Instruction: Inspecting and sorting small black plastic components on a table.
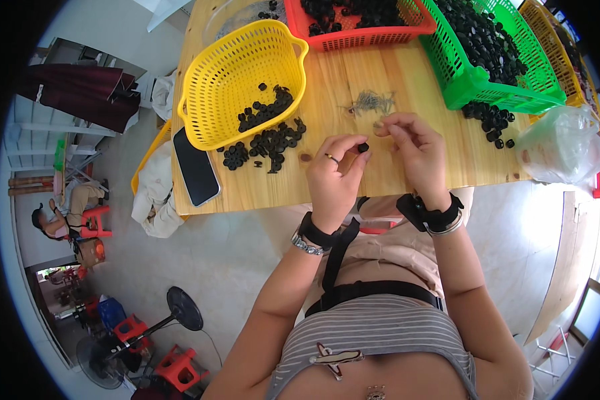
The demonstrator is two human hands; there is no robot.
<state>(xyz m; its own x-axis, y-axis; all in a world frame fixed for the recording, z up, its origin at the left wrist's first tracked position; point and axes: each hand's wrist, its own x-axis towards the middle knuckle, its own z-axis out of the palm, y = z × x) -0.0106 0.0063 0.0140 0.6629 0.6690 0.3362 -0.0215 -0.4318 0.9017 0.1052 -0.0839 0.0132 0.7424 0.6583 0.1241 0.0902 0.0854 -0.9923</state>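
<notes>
Between the thumb and forefinger of my left hand (335, 175) is a small black plastic knob (363, 147), held above the front of the wooden table. My right hand (415, 150) is beside it, thumb and fingertips pinched together; what they hold, if anything, is too small to make out. A small pile of thin metal pins or screws (372, 102) lies on the table just beyond my hands. Left of my left hand, small black spool-shaped parts (273, 143) are scattered on the wood, next to a yellow basket (247, 40) holding more of them.
A red basket (373, 41) and a green basket (507, 95), both with black parts, stand at the back. Loose black knobs (490, 122) and a plastic bag (560, 147) are at right. A phone (195, 170) lies at the table's left edge. Another person (73, 207) sits far left.
</notes>
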